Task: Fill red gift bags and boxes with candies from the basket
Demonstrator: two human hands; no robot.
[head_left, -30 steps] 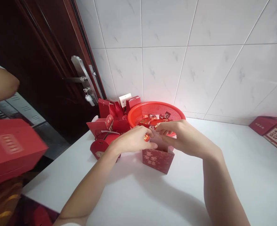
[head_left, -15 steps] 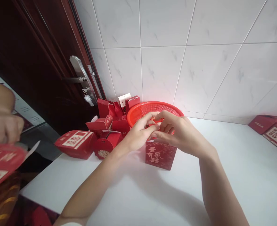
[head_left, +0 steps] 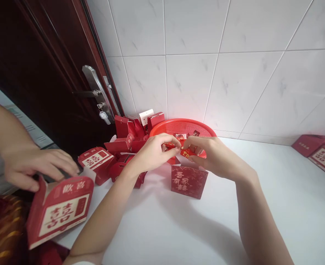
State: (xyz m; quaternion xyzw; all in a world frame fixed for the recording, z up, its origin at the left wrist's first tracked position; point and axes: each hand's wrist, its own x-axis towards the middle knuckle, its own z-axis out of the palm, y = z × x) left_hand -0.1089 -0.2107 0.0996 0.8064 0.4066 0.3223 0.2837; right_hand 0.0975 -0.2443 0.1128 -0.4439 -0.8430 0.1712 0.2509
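Observation:
Over the front rim of a red mesh basket (head_left: 176, 123), my right hand (head_left: 214, 156) is closed on a red wrapped candy (head_left: 186, 152) with yellow marks. Facing it, my left hand (head_left: 158, 151) has thumb and fingers pinched together near the candy; what they hold is too small to make out. Just below both hands a dark red gift box (head_left: 188, 183) with pale lettering stands upright on the white table (head_left: 179, 228), its top open. More wrapped sweets (head_left: 180, 136) lie inside the basket, partly hidden by my hands.
At left a co-worker's hand (head_left: 41, 163) rests on a red box (head_left: 64, 211) at the table edge. Several red boxes (head_left: 96, 160) crowd left of the basket. Further red boxes (head_left: 324, 158) stand far right. A tiled wall (head_left: 192, 81) and dark door (head_left: 54, 55) bound the table.
My hands have drawn slightly apart, showing the red candy and the sweets in the basket. The co-worker's hand has brought a red box rightward to the table edge, beside the other boxes.

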